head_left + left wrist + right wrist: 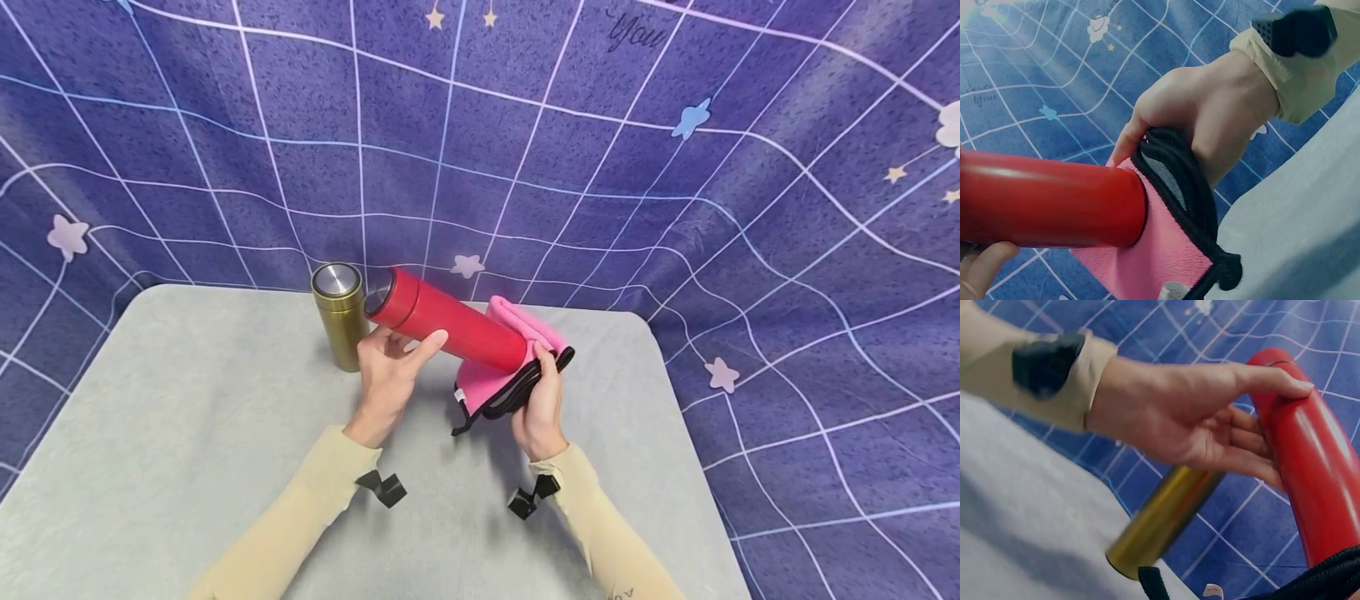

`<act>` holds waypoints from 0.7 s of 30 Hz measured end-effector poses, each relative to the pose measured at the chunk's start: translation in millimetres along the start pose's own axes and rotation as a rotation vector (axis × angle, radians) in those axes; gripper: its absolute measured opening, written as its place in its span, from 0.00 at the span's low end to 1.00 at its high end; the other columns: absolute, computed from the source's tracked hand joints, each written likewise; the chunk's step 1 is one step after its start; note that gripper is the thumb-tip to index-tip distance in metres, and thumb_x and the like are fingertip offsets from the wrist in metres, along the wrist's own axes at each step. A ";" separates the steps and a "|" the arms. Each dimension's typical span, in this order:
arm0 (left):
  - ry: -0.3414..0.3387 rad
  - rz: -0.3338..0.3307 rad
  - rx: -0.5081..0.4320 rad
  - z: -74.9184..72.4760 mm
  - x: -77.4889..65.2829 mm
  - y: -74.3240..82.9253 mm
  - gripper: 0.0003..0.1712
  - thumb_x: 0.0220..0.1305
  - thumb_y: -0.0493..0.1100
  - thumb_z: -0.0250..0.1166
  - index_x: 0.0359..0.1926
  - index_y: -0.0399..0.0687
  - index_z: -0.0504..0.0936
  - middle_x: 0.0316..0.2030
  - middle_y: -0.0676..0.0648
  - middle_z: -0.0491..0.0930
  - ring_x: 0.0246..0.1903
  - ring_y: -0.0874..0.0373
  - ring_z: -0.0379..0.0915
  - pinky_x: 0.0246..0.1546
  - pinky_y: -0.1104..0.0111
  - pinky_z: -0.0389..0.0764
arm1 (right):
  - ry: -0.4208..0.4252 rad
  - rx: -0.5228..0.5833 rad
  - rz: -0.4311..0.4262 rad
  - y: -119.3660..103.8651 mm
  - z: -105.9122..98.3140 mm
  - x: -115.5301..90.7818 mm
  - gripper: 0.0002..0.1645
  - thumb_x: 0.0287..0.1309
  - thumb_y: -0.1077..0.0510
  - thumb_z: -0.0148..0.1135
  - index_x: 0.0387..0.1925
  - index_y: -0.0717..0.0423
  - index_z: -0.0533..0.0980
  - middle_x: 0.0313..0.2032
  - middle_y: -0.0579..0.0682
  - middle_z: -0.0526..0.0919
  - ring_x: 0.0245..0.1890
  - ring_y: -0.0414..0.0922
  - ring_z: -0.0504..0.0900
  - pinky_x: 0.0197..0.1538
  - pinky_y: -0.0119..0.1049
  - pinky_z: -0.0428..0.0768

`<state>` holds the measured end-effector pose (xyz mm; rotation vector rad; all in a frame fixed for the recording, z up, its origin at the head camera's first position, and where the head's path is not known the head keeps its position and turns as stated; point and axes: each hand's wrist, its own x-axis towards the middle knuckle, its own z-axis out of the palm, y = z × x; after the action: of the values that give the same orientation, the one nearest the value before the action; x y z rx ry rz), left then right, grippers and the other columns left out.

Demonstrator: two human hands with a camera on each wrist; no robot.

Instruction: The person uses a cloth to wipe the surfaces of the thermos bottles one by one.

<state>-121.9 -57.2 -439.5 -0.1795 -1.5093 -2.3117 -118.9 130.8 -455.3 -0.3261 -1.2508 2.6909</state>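
Left hand point(386, 375) holds the red flask point(457, 329) near its lid end – thumb along the near side, other fingers bent behind and under, grip clamped on it. Right hand point(542, 412) has its grip clamped on a folded pink cloth point(482, 385) with black edging, thumb on top; the flask's base end sits against the pink face. Flask is tilted, lid end up and left, held above the counter point(187, 433). White label point(459, 395) and a black loop point(462, 428) at the cloth's near corner.

Counter is pale grey, rounded far corners, soft shadows below the hands. Blue-purple backdrop point(300, 100) behind and right: wavy grid lines, stars, cursive "You" near the top.

Gold flask point(345, 333) stands upright on the counter, left of the red lid, near the back edge – just beside the left hand, which hides its top in the right wrist view. Cream sleeves point(322, 475) on both arms, with a small black device point(390, 490) at the left wrist, another at the right.
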 end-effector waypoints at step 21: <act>0.038 0.056 0.057 4.3 -3.7 -13.3 0.21 0.54 0.26 0.81 0.50 0.36 0.89 0.39 0.47 0.91 0.37 0.55 0.86 0.47 0.59 0.91 | -0.111 -0.023 -0.183 12.8 -1.6 -18.0 0.26 0.85 0.58 0.45 0.77 0.58 0.67 0.72 0.57 0.77 0.70 0.52 0.78 0.71 0.47 0.78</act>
<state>-123.9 -47.6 -450.2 -0.1602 -1.5298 -2.2135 -101.8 119.7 -463.7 -0.0618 -1.2747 2.5713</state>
